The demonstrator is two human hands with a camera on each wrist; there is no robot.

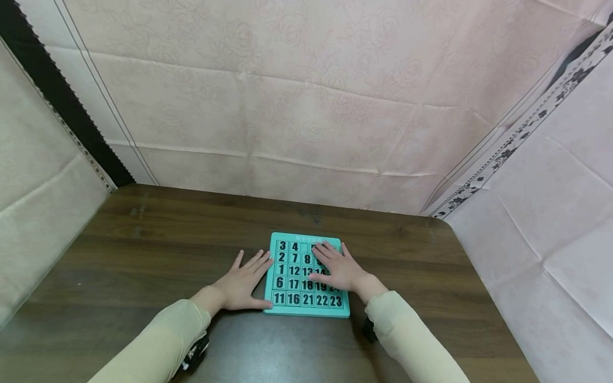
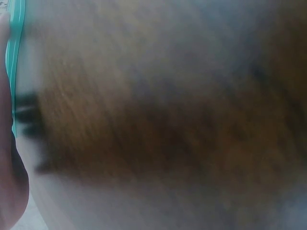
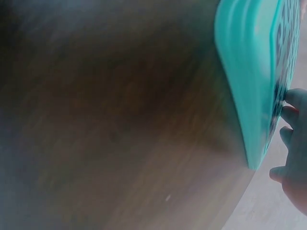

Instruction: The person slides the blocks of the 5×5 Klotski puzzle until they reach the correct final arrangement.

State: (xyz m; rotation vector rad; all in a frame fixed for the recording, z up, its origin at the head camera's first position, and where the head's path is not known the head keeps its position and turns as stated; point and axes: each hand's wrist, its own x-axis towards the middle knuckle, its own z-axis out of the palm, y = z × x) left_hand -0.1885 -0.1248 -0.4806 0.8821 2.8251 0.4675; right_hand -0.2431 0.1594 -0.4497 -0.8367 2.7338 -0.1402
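Note:
A turquoise number slide puzzle (image 1: 306,314) lies flat on the wooden table, its square tiles printed with black numbers. My left hand (image 1: 241,284) is spread beside it, fingertips and thumb touching its left edge. Over the upper right tiles lies my right hand (image 1: 342,271), fingers extended and covering several numbers. In the right wrist view the puzzle's thick rounded side (image 3: 249,72) shows, with the right fingers (image 3: 295,115) at its top face. The left wrist view catches only a strip of the puzzle (image 2: 15,48) and part of the left hand (image 2: 9,187).
The brown wooden table (image 1: 143,255) extends around the puzzle. A pale patterned cloth (image 1: 287,106) hangs behind the table's far edge, and more cloth (image 1: 541,239) hangs at the right side. Dark wrist devices (image 1: 195,352) sit under the sleeves.

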